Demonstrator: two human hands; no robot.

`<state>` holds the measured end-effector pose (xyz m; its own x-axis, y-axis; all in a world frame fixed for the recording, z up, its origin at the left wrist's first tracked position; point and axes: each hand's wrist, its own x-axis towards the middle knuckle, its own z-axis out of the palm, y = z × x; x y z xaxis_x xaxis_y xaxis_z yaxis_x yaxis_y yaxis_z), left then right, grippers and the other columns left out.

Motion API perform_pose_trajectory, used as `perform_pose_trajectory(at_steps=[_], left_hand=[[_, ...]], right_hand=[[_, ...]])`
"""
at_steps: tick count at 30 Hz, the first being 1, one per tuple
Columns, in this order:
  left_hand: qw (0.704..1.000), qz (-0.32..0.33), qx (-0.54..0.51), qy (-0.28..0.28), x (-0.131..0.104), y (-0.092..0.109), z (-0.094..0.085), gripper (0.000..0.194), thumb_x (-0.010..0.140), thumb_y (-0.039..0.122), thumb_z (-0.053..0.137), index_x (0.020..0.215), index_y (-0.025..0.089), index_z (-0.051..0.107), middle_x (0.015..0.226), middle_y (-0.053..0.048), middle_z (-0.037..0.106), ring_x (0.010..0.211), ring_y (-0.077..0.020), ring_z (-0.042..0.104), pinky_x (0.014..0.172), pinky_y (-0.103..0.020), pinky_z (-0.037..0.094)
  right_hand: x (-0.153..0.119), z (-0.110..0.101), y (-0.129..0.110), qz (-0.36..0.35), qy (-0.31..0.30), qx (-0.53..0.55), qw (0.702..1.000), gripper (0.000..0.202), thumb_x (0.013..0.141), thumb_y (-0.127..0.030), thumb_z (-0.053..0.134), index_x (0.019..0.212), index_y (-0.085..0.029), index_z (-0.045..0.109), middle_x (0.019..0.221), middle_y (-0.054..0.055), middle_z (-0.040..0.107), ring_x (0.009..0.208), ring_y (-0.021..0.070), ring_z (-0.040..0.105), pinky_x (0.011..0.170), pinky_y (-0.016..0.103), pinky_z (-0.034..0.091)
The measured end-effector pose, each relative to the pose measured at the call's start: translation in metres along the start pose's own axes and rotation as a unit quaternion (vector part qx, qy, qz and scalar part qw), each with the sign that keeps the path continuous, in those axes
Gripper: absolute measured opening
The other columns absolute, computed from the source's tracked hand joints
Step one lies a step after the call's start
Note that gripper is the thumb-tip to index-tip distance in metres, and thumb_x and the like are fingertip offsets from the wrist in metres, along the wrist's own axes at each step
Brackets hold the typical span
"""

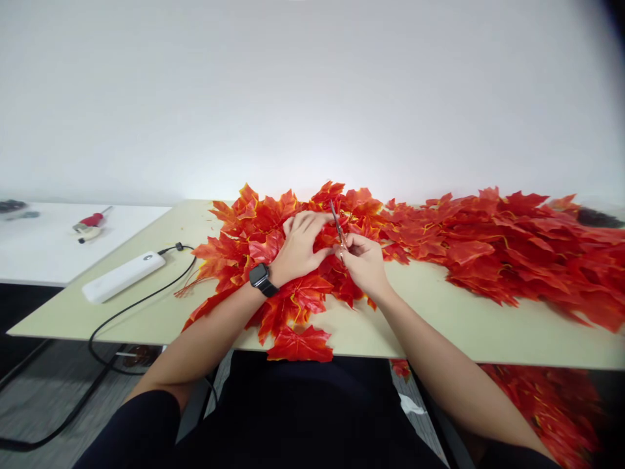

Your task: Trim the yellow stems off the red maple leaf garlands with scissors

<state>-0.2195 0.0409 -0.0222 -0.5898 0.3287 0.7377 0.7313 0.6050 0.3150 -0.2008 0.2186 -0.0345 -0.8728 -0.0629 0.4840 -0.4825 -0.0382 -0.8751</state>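
My right hand (364,264) is closed round a pair of scissors (336,218), whose blades point up and away from me. Close beside it, my left hand (303,246) lies over a heap of red and orange artificial maple leaves (263,215), its fingers stretched out and its thumb reaching toward my right hand. The left fingertips come near the scissor blades. Whether a stem lies between the two hands I cannot make out. A single leaf (301,343) hangs at the table's front edge, and a black watch (263,279) is on my left wrist.
A long pile of red leaves (512,251) covers the right of the pale table (405,326). On the left lie a white oblong device (124,277) and a black cable (146,299). A red-handled tool (90,223) rests on the white table (34,251). More leaves (551,410) lie below.
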Motion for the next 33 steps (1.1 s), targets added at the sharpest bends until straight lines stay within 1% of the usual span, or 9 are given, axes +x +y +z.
perform_pose_trajectory(at_steps=[3, 7, 10, 13, 16, 19, 22, 29, 33], left_hand=[[0.998, -0.035, -0.047, -0.028, 0.001, -0.008, 0.003, 0.015, 0.092, 0.031, 0.072, 0.105, 0.023, 0.074, 0.107, -0.005, 0.077, 0.1, -0.0224, 0.068, 0.101, -0.041, 0.045], [0.986, -0.122, -0.105, 0.041, -0.001, -0.018, 0.01, 0.022, 0.087, 0.042, 0.079, 0.093, 0.02, 0.079, 0.093, -0.004, 0.079, 0.08, -0.0189, 0.069, 0.08, -0.032, 0.051], [0.973, -0.165, -0.148, 0.07, -0.001, -0.023, 0.012, 0.02, 0.086, 0.04, 0.08, 0.092, 0.021, 0.082, 0.092, -0.004, 0.081, 0.08, -0.02, 0.071, 0.081, -0.031, 0.052], [0.962, -0.18, -0.187, 0.082, 0.0, -0.031, 0.014, 0.013, 0.09, 0.032, 0.076, 0.091, 0.02, 0.082, 0.089, -0.003, 0.08, 0.08, -0.0197, 0.071, 0.08, -0.03, 0.05], [0.95, -0.211, -0.197, 0.114, 0.002, -0.039, 0.018, 0.019, 0.082, 0.034, 0.084, 0.076, 0.018, 0.074, 0.064, 0.001, 0.066, 0.062, -0.0151, 0.058, 0.067, -0.028, 0.042], [0.938, -0.23, -0.222, 0.136, 0.004, -0.041, 0.022, 0.036, 0.075, 0.038, 0.09, 0.065, 0.018, 0.062, 0.054, 0.005, 0.047, 0.053, -0.0106, 0.041, 0.059, -0.028, 0.031], [0.923, -0.221, -0.289, 0.124, 0.004, -0.04, 0.023, 0.039, 0.074, 0.04, 0.09, 0.064, 0.017, 0.061, 0.058, 0.003, 0.051, 0.056, -0.0108, 0.042, 0.06, -0.028, 0.032], [0.909, -0.202, -0.343, 0.125, 0.004, -0.036, 0.017, 0.046, 0.076, 0.051, 0.087, 0.061, 0.016, 0.061, 0.058, 0.002, 0.052, 0.056, -0.0101, 0.04, 0.057, -0.028, 0.03], [0.893, -0.204, -0.385, 0.109, 0.004, -0.039, 0.018, 0.042, 0.079, 0.055, 0.084, 0.073, 0.015, 0.072, 0.073, -0.003, 0.068, 0.065, -0.0128, 0.055, 0.065, -0.028, 0.043]], right_hand=[[0.002, 0.001, 0.002, -0.001, 0.022, -0.014, 1.0, 0.035, 0.078, -0.033, 0.075, 0.065, -0.019, 0.045, 0.072, 0.0, 0.055, 0.068, 0.0119, 0.046, 0.067, 0.028, 0.042], [0.005, 0.0, 0.004, -0.048, 0.115, -0.057, 0.991, 0.04, 0.082, -0.043, 0.076, 0.068, -0.019, 0.046, 0.103, 0.007, 0.063, 0.098, 0.0184, 0.058, 0.089, 0.033, 0.05], [0.005, -0.002, 0.003, -0.054, 0.152, -0.073, 0.984, 0.042, 0.086, -0.045, 0.074, 0.07, -0.02, 0.045, 0.093, 0.005, 0.056, 0.088, 0.0159, 0.054, 0.087, 0.032, 0.049], [0.003, -0.002, -0.002, -0.023, 0.126, -0.024, 0.992, 0.047, 0.088, -0.05, 0.073, 0.072, -0.021, 0.04, 0.074, -0.001, 0.046, 0.068, 0.0119, 0.043, 0.071, 0.029, 0.045], [-0.002, 0.001, -0.01, -0.02, 0.074, 0.009, 0.997, 0.051, 0.085, -0.053, 0.076, 0.071, -0.021, 0.039, 0.069, -0.002, 0.045, 0.061, 0.0104, 0.039, 0.06, 0.028, 0.037], [-0.008, 0.004, -0.012, 0.01, -0.031, 0.023, 0.999, 0.052, 0.084, -0.055, 0.078, 0.07, -0.021, 0.041, 0.064, -0.003, 0.043, 0.056, 0.0096, 0.037, 0.056, 0.028, 0.033], [-0.01, 0.006, -0.004, 0.041, -0.105, 0.003, 0.994, 0.052, 0.081, -0.052, 0.081, 0.07, -0.02, 0.042, 0.068, -0.003, 0.043, 0.06, 0.0095, 0.036, 0.06, 0.028, 0.036], [0.002, -0.004, 0.015, 0.059, -0.047, -0.116, 0.99, 0.054, 0.085, -0.058, 0.072, 0.071, -0.021, 0.034, 0.069, -0.002, 0.04, 0.066, 0.0121, 0.037, 0.063, 0.027, 0.036], [0.006, -0.011, 0.013, 0.06, -0.057, -0.184, 0.979, 0.053, 0.087, -0.058, 0.069, 0.071, -0.021, 0.035, 0.069, -0.002, 0.04, 0.066, 0.0126, 0.035, 0.06, 0.027, 0.032]])
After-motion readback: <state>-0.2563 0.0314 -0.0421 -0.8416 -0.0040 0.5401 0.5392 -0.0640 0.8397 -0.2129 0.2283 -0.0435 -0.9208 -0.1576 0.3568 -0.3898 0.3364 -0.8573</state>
